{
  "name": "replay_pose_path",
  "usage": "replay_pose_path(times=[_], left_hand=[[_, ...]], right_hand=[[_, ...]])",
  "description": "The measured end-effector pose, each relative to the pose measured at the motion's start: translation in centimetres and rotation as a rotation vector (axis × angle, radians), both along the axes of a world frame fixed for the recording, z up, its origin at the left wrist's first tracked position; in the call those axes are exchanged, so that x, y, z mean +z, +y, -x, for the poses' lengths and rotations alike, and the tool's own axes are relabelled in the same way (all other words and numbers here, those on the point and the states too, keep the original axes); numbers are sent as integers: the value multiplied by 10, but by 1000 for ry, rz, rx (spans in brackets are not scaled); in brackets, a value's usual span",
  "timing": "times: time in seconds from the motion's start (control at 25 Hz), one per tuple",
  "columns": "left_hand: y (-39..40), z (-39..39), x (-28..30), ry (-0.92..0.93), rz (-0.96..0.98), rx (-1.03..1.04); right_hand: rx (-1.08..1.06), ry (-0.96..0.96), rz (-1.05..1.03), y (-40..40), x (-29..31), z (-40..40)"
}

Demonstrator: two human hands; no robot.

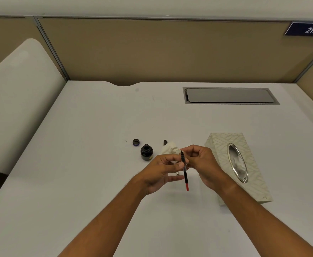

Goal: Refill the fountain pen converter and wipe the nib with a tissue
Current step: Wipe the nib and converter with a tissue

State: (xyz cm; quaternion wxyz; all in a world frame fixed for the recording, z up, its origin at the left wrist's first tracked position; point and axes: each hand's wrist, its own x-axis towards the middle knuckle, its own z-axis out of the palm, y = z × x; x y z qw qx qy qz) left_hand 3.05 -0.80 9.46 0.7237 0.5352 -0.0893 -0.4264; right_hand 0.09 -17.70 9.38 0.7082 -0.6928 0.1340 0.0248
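My left hand (163,169) pinches the fountain pen section with its converter (185,173) between thumb and fingers. The nib points up and away, and the converter's red knob (187,187) hangs toward me. My right hand (202,160) is curled just right of the nib and holds a white tissue (170,149) against it. The open ink bottle (146,152) stands on the white desk to the left of the hands. Its dark cap (136,142) lies beside it. A dark pen part (165,142) lies behind the tissue, mostly hidden.
A patterned tissue box (248,145) with an oval metal opening lies on the desk (77,164) right of my right hand. A metal cable hatch (229,95) is set into the far desk. Beige partition walls close off the back, and a white divider stands at the left.
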Motion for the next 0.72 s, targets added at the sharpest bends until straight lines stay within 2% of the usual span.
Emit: replay_pose_path(times=[0.36, 0.72], left_hand=[[-1, 3, -1, 15, 3, 76], [7, -1, 2, 89, 54, 40]], right_hand=[[82, -47, 306, 11, 2, -2], [-122, 42, -42, -13, 18, -17]])
